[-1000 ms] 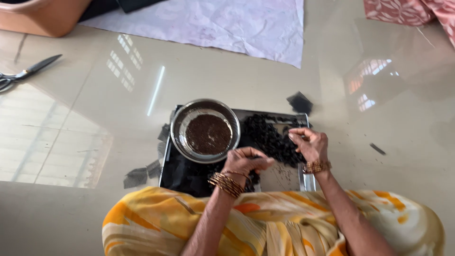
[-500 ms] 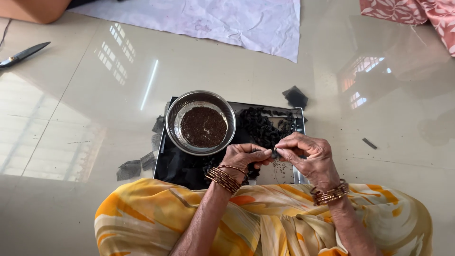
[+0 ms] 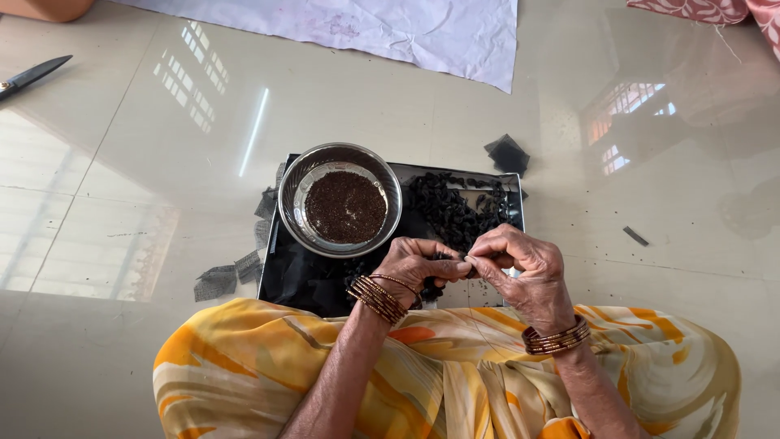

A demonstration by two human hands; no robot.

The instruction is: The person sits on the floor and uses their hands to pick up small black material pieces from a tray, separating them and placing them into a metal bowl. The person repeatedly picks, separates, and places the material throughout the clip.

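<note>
My left hand (image 3: 418, 264) and my right hand (image 3: 520, 264) meet fingertip to fingertip over the near edge of a dark rectangular tray (image 3: 313, 280). Both pinch one small dark pod held between them. A heap of black dried pods (image 3: 455, 211) lies on the right half of the tray. A round steel bowl (image 3: 296, 191) with small dark brown seeds (image 3: 345, 206) stands on the tray's left half. Bangles circle both wrists. My lap in yellow patterned cloth (image 3: 244, 366) fills the bottom.
The tray rests on a glossy tiled floor. A white cloth (image 3: 390, 28) lies at the top, a knife (image 3: 32, 75) at the far left. Dark scraps lie beside the tray (image 3: 215, 280), behind it (image 3: 507, 153) and to the right (image 3: 635, 236).
My right hand came back from the pod heap toward my left hand, and both now pinch a pod together. The view has shifted slightly.
</note>
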